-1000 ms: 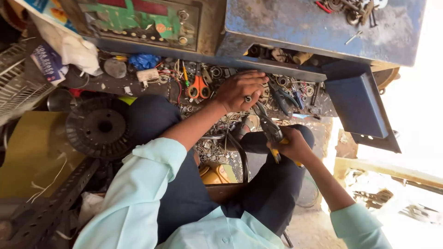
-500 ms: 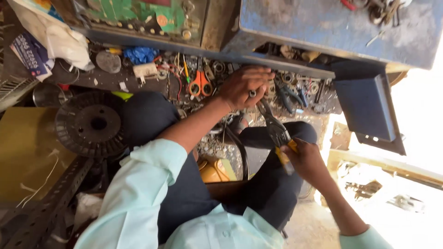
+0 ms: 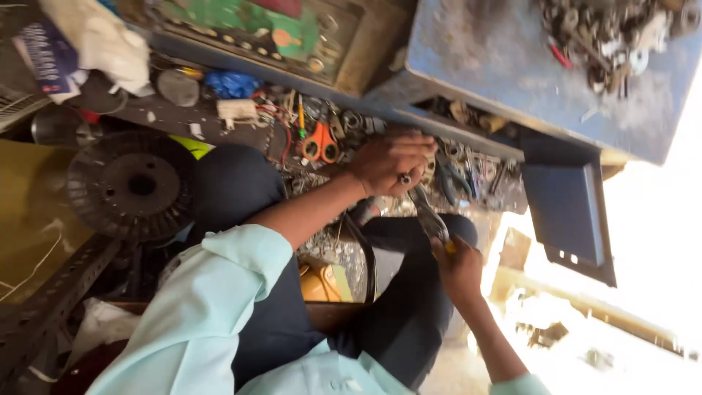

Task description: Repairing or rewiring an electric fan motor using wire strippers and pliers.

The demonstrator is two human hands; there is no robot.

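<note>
My left hand [image 3: 391, 161] reaches over the cluttered tool tray [image 3: 219, 110] and pinches a small metal part [image 3: 404, 178] between its fingertips. My right hand [image 3: 458, 268] is closed on the yellow handles of a pair of pliers [image 3: 430, 218]. The plier jaws point up to the small part under my left hand and touch it. Both hands work above my knees, which are in dark trousers [image 3: 409, 307]. My light blue sleeve [image 3: 212, 292] covers the left arm to the elbow.
Orange-handled scissors [image 3: 320, 142] lie in the tray among screws, bearings and wires. A black ribbed disc [image 3: 131, 184] sits at the left. A blue metal box [image 3: 512, 66] with scrap parts on top stands at the upper right, a blue drawer [image 3: 567, 212] beside it.
My right hand with the pliers has slid a little lower and away from my left hand. The left hand stays on the small part. The view has shifted slightly.
</note>
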